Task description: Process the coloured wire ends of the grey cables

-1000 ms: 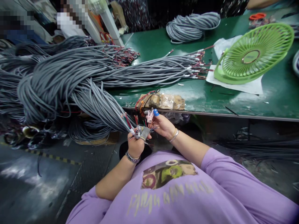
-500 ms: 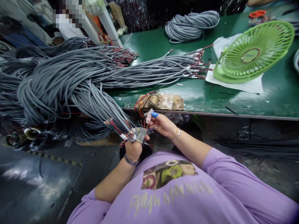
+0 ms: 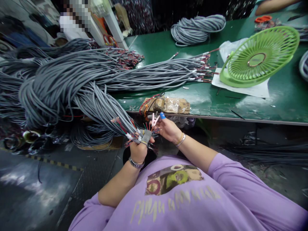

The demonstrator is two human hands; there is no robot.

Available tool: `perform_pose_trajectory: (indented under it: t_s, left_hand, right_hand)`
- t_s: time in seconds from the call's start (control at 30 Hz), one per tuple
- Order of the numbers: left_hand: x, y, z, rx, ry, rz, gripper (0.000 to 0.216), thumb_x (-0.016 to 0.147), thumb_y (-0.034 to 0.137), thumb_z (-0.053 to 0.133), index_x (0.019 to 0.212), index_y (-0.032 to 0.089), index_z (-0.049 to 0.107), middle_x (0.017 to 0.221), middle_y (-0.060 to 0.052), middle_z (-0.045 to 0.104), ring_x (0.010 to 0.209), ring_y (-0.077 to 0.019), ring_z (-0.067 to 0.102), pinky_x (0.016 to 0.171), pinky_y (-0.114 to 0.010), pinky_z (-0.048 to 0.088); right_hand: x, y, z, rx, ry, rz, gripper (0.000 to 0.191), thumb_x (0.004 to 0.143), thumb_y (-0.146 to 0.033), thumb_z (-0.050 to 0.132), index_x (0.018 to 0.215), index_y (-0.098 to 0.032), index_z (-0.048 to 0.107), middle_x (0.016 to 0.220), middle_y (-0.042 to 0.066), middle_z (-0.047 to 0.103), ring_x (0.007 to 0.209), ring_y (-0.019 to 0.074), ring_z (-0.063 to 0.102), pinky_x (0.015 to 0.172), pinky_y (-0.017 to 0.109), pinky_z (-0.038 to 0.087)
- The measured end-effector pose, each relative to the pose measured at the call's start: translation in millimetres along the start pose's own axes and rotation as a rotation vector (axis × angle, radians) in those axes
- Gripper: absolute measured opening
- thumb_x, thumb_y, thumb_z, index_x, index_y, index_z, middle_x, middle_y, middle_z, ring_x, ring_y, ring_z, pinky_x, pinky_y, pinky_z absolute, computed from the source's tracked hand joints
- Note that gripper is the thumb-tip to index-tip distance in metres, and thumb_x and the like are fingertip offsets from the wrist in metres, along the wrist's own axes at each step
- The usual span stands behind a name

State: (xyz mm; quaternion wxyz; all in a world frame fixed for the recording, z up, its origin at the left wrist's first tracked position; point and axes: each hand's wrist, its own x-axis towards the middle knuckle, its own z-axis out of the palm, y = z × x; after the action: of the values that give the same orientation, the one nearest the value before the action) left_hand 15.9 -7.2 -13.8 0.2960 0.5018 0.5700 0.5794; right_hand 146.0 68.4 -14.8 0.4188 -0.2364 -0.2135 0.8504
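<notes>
My left hand (image 3: 138,152) is closed around the stripped ends of a bundle of grey cables (image 3: 106,107), close to my body. Thin coloured wires (image 3: 148,126) fan out above the grip. A grey wrap (image 3: 145,137) covers what looks like my left thumb or the bundle beside it; I cannot tell which. Just right of the wires is my right hand (image 3: 169,130), its fingers bent around a small pale pink two-pronged clip (image 3: 154,120). One right fingertip wears a blue cover (image 3: 162,115). Whether the clip touches a wire is too small to tell.
A heap of grey cables (image 3: 55,70) covers the left of the green table (image 3: 240,109). Near its front edge lies a taped wooden block (image 3: 173,105). A green fan (image 3: 262,57) stands right, a cable coil (image 3: 198,29) behind. A person's arm (image 3: 276,5) shows top right.
The pink clip has turned in my right hand, so its two prongs now show apart. The blue-tipped finger has lifted a little to the right. My left hand keeps its grip, nearly still.
</notes>
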Motion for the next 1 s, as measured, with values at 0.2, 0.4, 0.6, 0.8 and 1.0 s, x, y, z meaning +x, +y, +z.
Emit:
perform_pose_trajectory:
  t_s: [0.2, 0.4, 0.6, 0.8, 1.0]
  left_hand:
    - [1.5, -3.8, 1.9, -0.001, 0.004, 0.021, 0.024, 0.078, 0.039, 0.066, 0.066, 0.019, 0.066, 0.054, 0.000, 0.063, 0.055, -0.0149, 0.063, 0.058, -0.027, 0.051]
    - [0.9, -7.5, 0.5, 0.025, 0.020, 0.022, 0.024, 0.077, 0.039, 0.066, 0.065, 0.018, 0.066, 0.053, 0.000, 0.064, 0.054, -0.0154, 0.063, 0.058, -0.027, 0.052]
    - [0.0, -5.8, -0.3, 0.047, -0.003, 0.024, 0.026, 0.077, 0.039, 0.066, 0.062, 0.019, 0.066, 0.053, 0.000, 0.064, 0.056, -0.0156, 0.063, 0.061, -0.028, 0.052]
    - [-3.0, 0.7, -4.4, 0.024, -0.019, 0.015, 0.030, 0.078, 0.044, 0.065, 0.061, 0.019, 0.063, 0.054, -0.001, 0.063, 0.054, -0.0152, 0.061, 0.058, -0.028, 0.050]
    - [-6.1, 3.5, -7.3, 0.016, 0.005, 0.014, 0.031, 0.080, 0.045, 0.063, 0.063, 0.019, 0.062, 0.054, -0.001, 0.062, 0.053, -0.0140, 0.059, 0.054, -0.027, 0.047]
  right_hand:
    - [11.3, 4.2, -2.1, 0.092, -0.035, 0.051, 0.044, 0.088, -0.059, 0.056, 0.080, -0.017, 0.065, 0.078, 0.003, 0.068, 0.058, 0.0098, 0.053, 0.054, 0.022, 0.045]
    - [13.6, 1.7, 6.2, 0.185, 0.077, 0.053, 0.037, 0.087, -0.052, 0.062, 0.076, -0.016, 0.063, 0.071, 0.002, 0.068, 0.054, 0.0089, 0.052, 0.052, 0.021, 0.043]
    - [12.7, 3.2, 8.5, 0.208, 0.098, 0.050, 0.039, 0.089, -0.052, 0.058, 0.076, -0.016, 0.062, 0.070, 0.002, 0.068, 0.053, 0.0096, 0.053, 0.052, 0.022, 0.044]
    - [6.8, 5.3, 0.3, 0.184, -0.005, 0.086, 0.051, 0.087, -0.066, 0.050, 0.082, -0.017, 0.063, 0.081, 0.004, 0.069, 0.059, 0.0103, 0.056, 0.052, 0.021, 0.044]
    - [-0.3, 0.6, -1.2, 0.145, -0.098, 0.096, 0.045, 0.092, -0.058, 0.047, 0.088, -0.017, 0.066, 0.085, 0.004, 0.070, 0.059, 0.0097, 0.054, 0.054, 0.021, 0.046]
